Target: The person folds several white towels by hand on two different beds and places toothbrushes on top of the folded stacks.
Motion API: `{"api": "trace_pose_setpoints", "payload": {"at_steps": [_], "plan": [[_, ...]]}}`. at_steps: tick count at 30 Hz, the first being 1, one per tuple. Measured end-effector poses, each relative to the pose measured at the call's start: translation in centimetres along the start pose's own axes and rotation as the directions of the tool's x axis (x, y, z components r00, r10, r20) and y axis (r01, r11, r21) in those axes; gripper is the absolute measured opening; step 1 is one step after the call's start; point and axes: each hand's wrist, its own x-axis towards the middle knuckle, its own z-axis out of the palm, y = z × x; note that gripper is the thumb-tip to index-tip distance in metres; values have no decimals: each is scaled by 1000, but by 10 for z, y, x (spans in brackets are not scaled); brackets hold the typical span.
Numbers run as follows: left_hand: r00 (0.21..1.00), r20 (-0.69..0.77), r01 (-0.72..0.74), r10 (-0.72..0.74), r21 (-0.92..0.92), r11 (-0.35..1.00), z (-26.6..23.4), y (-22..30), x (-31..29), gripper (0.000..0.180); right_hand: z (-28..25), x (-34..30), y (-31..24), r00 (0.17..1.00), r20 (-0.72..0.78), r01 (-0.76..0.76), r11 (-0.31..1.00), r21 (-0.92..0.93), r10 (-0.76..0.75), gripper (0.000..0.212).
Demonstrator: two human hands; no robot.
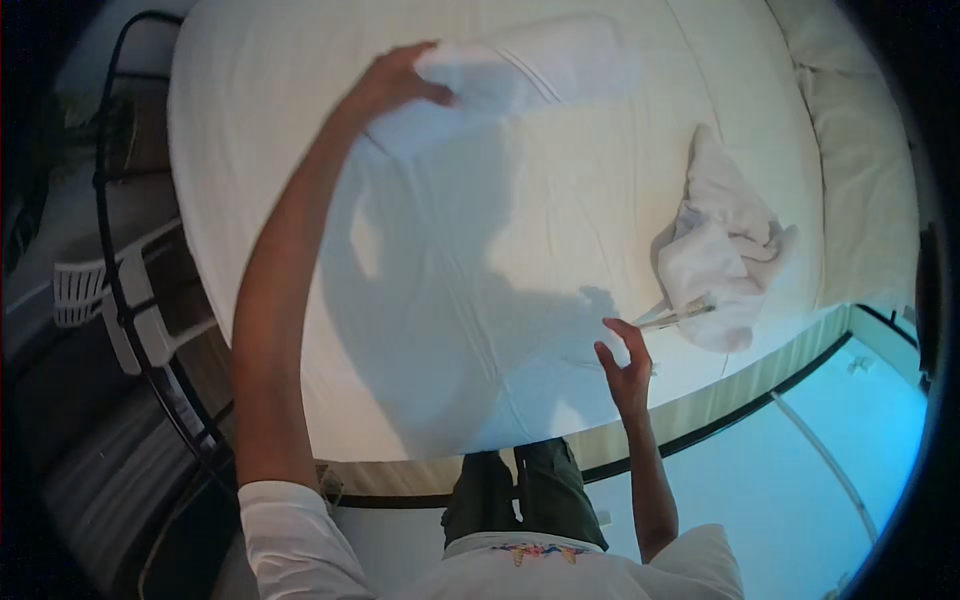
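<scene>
A folded white towel [580, 62] with stripes across its middle lies at the far side of the white-sheeted bed [420, 300]. My left hand [395, 85] is closed on the towel's left end, thumb in front and fingers behind. Near the bed's front edge hovers my right hand [630, 375], empty, its thumb and fingers curved apart. Just beyond its fingertips is a thin, stick-like thing [675, 318], whose kind I cannot make out. It lies against a crumpled pale cloth [725, 250] on the right.
Pale pillows or cushions [865, 170] line the bed's right end. A black metal frame [103, 200] stands along the left side, with a white plastic chair [145, 300] by it. My legs [515, 490] stand close to the bed's front edge.
</scene>
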Motion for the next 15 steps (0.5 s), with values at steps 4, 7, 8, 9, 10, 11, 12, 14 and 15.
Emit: {"api": "trace_pose_setpoints", "payload": {"at_steps": [4,7,8,9,10,11,12,14,15], "plan": [[1000,28,-9,-9,588,809,28,12,56,103,-11,-12,32,993,-43,-110,994,13,110,33],[997,-73,34,13,608,793,60,-18,58,108,-21,-6,36,989,-67,-127,991,43,130,33],[994,-104,36,35,611,791,67,-17,58,107,-26,-5,38,987,-98,-126,992,22,127,33],[989,-135,39,56,613,789,74,-17,57,106,-33,-2,42,984,-129,-123,992,0,122,32],[984,-161,47,74,637,769,82,-13,57,103,-40,0,50,981,-175,-81,997,3,80,34],[985,-147,23,91,635,772,88,-13,54,103,-49,5,51,974,-215,-79,997,-21,73,36],[969,-208,34,137,656,754,91,-14,49,104,-55,11,49,962,-256,-114,992,-56,97,38],[946,-260,25,194,654,756,101,-9,42,104,-71,21,50,931,-353,-140,982,-126,87,45],[925,-323,48,199,621,782,105,-4,39,104,-79,25,53,913,-404,-130,979,-158,56,48]]}}
